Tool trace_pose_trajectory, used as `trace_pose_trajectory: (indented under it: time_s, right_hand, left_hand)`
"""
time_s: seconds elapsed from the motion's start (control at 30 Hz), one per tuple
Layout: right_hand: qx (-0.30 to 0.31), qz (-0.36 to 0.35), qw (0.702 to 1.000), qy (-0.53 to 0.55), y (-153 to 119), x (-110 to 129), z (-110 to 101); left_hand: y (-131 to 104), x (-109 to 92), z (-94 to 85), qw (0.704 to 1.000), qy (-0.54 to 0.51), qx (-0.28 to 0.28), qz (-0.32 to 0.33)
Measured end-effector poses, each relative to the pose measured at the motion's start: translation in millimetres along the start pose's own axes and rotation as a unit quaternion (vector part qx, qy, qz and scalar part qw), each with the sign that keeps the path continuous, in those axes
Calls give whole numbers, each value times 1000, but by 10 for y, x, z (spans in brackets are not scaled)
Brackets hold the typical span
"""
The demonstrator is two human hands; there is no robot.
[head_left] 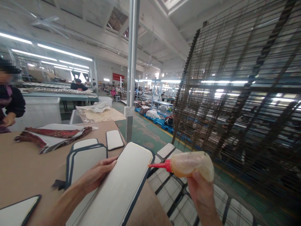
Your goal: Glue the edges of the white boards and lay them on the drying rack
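My left hand [101, 172] grips the left edge of a long white panel [124, 175] with rounded corners and a dark border, holding it tilted over the table. In my right hand [203, 188] is a squeeze bottle [188, 163] of yellowish liquid with a red nozzle. The nozzle tip is at the panel's upper right edge; whether it touches cannot be made out. Below my left hand lies a stack of similar dark-edged panels [87, 157]. A smaller panel [114, 139] rests farther back on the table.
The brown tabletop [54, 169] carries folded patterned fabric [56, 133] at the back left and another panel [21, 210] at the front left. A tall wire rack [235, 88] rises on the right, with panels [218, 194] laid on wire mesh below. A person [10, 100] stands at far left.
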State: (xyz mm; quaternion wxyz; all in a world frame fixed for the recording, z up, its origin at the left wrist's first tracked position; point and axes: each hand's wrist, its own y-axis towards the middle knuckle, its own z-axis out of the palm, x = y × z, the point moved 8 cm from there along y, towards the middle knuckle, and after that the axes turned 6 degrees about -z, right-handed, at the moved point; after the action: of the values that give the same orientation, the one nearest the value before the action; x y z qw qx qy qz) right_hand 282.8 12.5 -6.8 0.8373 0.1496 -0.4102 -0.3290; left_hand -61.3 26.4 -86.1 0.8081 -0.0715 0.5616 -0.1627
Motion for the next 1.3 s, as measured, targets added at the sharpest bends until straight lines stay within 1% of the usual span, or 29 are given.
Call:
trace_pose_trajectory:
  time_s: [0.17, 0.3, 0.5, 0.7, 0.83, 0.93, 1.1, 1.3]
  right_hand:
    - [15, 1, 1000, -7, -31, -49, 76]
    - [31, 14, 999, -2, -80, -95, 149]
    - [46, 27, 999, -12, -161, -138, 240]
    - [66, 48, 997, 0, -227, -181, 317]
    - [66, 39, 997, -9, -259, -169, 327]
    - [72, 51, 996, -18, -300, -180, 332]
    - [80, 70, 994, -23, -367, -199, 335]
    - [95, 73, 992, -30, -426, -189, 366]
  left_hand:
    - [-22, -27, 8, 1000, -15, -12, -2]
    - [-47, -64, 23, 1000, -20, -8, 4]
    - [-41, -91, -40, 1000, -18, -21, 8]
    - [-33, -98, -58, 1000, -17, -1, 11]
    - [-23, -123, -79, 1000, -21, -15, 14]
    - [-11, -143, -85, 999, -25, -23, 17]
    - [16, -161, -73, 999, -33, -14, 21]
    - [29, -190, -71, 999, -37, -13, 23]
